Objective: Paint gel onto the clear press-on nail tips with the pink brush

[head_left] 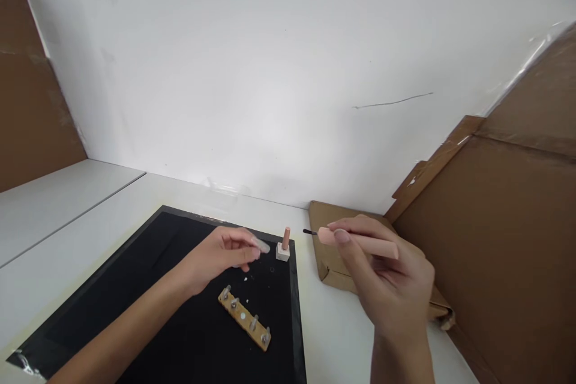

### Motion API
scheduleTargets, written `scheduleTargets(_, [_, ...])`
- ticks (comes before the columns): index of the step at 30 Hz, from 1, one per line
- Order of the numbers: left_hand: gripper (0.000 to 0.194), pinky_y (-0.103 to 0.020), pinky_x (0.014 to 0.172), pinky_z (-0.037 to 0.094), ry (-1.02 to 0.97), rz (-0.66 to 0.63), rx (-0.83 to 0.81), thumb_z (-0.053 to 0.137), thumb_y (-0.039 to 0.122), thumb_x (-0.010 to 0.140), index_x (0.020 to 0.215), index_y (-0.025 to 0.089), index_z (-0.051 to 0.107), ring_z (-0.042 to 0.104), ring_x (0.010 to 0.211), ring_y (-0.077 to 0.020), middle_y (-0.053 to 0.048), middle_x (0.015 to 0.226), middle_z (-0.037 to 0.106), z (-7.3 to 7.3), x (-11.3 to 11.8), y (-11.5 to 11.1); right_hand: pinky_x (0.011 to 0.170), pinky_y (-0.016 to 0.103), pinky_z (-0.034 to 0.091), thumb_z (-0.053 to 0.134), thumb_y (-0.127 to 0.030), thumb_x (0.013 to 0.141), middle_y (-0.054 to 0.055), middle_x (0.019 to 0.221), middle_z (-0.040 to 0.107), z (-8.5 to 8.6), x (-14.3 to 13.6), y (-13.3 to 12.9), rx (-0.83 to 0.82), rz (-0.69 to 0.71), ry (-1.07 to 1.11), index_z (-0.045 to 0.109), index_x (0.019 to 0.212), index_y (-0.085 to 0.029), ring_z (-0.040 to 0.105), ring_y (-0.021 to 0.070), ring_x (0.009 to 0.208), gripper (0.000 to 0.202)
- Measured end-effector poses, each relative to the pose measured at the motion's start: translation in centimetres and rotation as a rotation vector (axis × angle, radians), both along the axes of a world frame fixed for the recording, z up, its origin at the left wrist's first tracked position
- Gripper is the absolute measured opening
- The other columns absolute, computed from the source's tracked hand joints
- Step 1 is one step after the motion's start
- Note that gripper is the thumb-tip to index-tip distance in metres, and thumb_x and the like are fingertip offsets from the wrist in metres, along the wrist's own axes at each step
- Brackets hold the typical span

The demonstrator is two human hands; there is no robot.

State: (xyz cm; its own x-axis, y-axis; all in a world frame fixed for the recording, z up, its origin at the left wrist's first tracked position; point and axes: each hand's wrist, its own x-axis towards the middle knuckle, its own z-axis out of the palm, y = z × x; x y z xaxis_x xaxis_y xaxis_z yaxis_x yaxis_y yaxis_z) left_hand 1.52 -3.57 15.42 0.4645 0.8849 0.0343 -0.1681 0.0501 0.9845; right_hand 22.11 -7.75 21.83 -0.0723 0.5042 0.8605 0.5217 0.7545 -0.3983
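Between the thumb and fingers of my left hand [236, 252] is a small pale nail tip [261, 245], pointing right. My right hand [389, 270] grips a pink cylindrical brush handle [360, 243], its short dark brush tip aimed left toward the nail tip, with a gap between them. Just right of my left fingers stands a small white block [282, 252] with a pinkish tapered piece [286, 238] upright on it. Nearer to me, a yellowish strip [245, 319] carries several clear nail tips on small stands and lies diagonally on the black mat [180, 270].
A flat cardboard box [333, 216] rests on the white table [319, 336], behind and under my right hand. Cardboard panels [508, 210] rise at the right and far left. A white wall [270, 72] closes the back.
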Motion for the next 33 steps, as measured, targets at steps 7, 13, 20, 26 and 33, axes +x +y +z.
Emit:
scheduleTargets(7, [0.014, -0.022, 0.062, 0.041, 0.245, 0.061, 0.032, 0.064, 0.026, 0.078, 0.073, 0.015, 0.073, 0.051, 0.067, -0.0118, -0.001, 0.073, 0.056, -6.9, -1.1, -3.9, 0.048, 0.026, 0.043, 0.06, -0.01, 0.081, -0.001, 0.066, 0.067, 0.4, 0.5, -0.7, -0.06, 0.032, 0.047, 0.062, 0.067, -0.023, 0.058, 0.014, 0.056, 0.019])
scheduleTargets(13, [0.022, -0.023, 0.055, 0.037, 0.336, 0.296, 0.017, 0.068, 0.035, 0.071, 0.07, 0.015, 0.076, 0.046, 0.059, -0.0122, -0.002, 0.07, 0.053, -13.3, 0.4, -6.4, 0.044, 0.024, 0.038, 0.059, -0.012, 0.081, -0.002, 0.064, 0.066, 0.4, 0.3, -0.6, -0.145, 0.03, 0.077, 0.061, 0.062, -0.022, 0.054, 0.0116, 0.054, 0.022])
scheduleTargets(20, [0.027, -0.025, 0.053, 0.036, 0.399, 0.519, 0.065, 0.065, 0.037, 0.069, 0.075, 0.016, 0.08, 0.043, 0.056, -0.0132, -0.003, 0.067, 0.053, -14.8, 2.2, -6.4, 0.045, 0.023, 0.038, 0.057, -0.019, 0.081, 0.001, 0.063, 0.065, -0.8, 0.2, 1.4, -0.321, 0.101, 0.095, 0.061, 0.06, -0.02, 0.05, 0.0111, 0.053, 0.022])
scheduleTargets(26, [0.024, -0.026, 0.06, 0.04, 0.529, 0.566, 0.133, 0.06, 0.034, 0.075, 0.079, 0.021, 0.079, 0.051, 0.062, -0.0166, -0.005, 0.077, 0.062, -15.5, 2.8, -6.7, 0.045, 0.023, 0.036, 0.057, -0.021, 0.081, 0.001, 0.066, 0.065, -1.4, 0.2, 2.1, -0.389, 0.107, 0.113, 0.055, 0.056, -0.02, 0.052, 0.0117, 0.055, 0.025])
scheduleTargets(33, [0.024, -0.025, 0.063, 0.043, 0.723, 0.587, 0.1, 0.059, 0.038, 0.079, 0.082, 0.026, 0.079, 0.059, 0.073, -0.0209, -0.002, 0.072, 0.059, -14.6, 3.8, -6.9, 0.046, 0.024, 0.034, 0.056, -0.022, 0.082, 0.0, 0.068, 0.065, -1.5, 0.0, 1.8, -0.41, 0.128, 0.114, 0.052, 0.055, -0.02, 0.05, 0.0108, 0.053, 0.028])
